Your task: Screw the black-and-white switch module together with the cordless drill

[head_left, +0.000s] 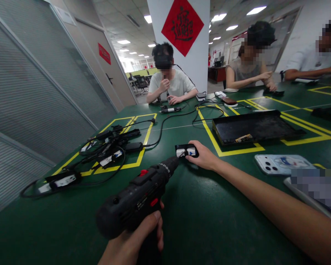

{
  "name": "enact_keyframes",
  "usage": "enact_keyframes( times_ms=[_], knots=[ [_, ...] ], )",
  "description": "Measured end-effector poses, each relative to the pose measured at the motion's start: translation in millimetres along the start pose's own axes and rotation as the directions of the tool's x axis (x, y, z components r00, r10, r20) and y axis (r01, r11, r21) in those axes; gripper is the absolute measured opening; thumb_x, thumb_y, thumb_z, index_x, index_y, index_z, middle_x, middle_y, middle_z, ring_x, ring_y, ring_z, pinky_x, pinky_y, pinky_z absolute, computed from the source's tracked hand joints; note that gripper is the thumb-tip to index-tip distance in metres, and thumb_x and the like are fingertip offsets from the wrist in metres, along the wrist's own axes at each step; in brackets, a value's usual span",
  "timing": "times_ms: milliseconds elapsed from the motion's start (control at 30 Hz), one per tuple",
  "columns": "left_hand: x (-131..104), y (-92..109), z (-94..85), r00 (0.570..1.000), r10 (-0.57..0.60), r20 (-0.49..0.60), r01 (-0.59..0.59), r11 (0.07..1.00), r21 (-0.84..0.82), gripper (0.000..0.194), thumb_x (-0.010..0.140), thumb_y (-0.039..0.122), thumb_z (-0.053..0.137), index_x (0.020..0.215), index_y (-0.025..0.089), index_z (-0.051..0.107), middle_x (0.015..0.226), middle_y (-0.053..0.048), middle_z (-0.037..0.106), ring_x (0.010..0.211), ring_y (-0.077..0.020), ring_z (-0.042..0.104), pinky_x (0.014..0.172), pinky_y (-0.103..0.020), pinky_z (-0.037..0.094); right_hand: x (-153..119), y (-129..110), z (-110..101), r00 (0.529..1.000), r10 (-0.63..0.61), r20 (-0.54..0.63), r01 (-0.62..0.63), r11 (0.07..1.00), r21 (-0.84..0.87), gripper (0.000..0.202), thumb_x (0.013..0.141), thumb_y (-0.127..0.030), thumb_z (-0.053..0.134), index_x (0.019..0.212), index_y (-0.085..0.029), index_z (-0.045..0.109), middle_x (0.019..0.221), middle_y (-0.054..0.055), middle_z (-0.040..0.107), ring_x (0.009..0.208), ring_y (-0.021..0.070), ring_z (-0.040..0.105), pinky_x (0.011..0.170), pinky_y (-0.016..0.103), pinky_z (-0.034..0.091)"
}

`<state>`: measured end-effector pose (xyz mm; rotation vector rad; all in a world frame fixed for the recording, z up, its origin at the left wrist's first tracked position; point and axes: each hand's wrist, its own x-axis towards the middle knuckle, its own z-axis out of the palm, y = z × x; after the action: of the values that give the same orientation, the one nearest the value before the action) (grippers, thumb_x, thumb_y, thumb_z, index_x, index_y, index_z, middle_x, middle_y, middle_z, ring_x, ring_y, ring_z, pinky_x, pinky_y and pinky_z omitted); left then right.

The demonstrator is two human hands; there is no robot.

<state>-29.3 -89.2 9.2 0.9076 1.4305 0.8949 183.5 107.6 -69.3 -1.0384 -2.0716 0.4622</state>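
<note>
In the head view a black cordless drill (132, 195) with red switches slants forward, its handle wrapped in the fingers of my left hand (143, 235). Its bit points at a small black box-shaped part (185, 150) with white labels on the near side. Whether the bit touches or only overlaps the part in view, I cannot tell. My right hand (202, 155) grips the part's right end at the green tabletop (198, 206), thumb in front and fingers behind.
Tangled black cables and adapters (110, 147) lie at left within yellow tape. A black tray (256, 127) stands right of my right hand. A phone (284, 164) and a pixelated device (317, 191) lie near my right forearm. Across the table, a person (172, 82) sits by an electric screwdriver (169, 109).
</note>
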Motion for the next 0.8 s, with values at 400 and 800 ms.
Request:
enact_keyframes(
  times_ms=[400,800],
  knots=[
    [1.2,3.5,-0.8,1.0,-0.005,-0.008,0.004,0.999,-0.052,0.058,0.074,0.043,0.059,0.12,0.013,0.043,0.053,0.001,0.056,0.046,-0.0208,0.056,0.051,-0.035,0.044,0.0,1.9,1.0,1.0,0.001,0.002,-0.001,1.0,0.007,0.05,0.076,-0.034,0.062,0.12,-0.018,0.043,0.111,0.008,0.053,0.098,0.0204,0.053,0.087,0.034,0.041],
    [3.9,-2.3,-3.0,1.0,0.007,0.028,-0.007,1.0,-0.028,0.042,0.074,0.046,0.059,0.104,0.018,0.05,0.053,0.002,0.055,0.047,-0.019,0.056,0.054,-0.034,0.045,-0.3,0.6,0.2,1.0,0.005,0.009,-0.005,1.0,0.009,0.049,0.076,-0.033,0.062,0.119,-0.019,0.043,0.11,0.008,0.053,0.098,0.0209,0.053,0.087,0.035,0.041]
  ],
)
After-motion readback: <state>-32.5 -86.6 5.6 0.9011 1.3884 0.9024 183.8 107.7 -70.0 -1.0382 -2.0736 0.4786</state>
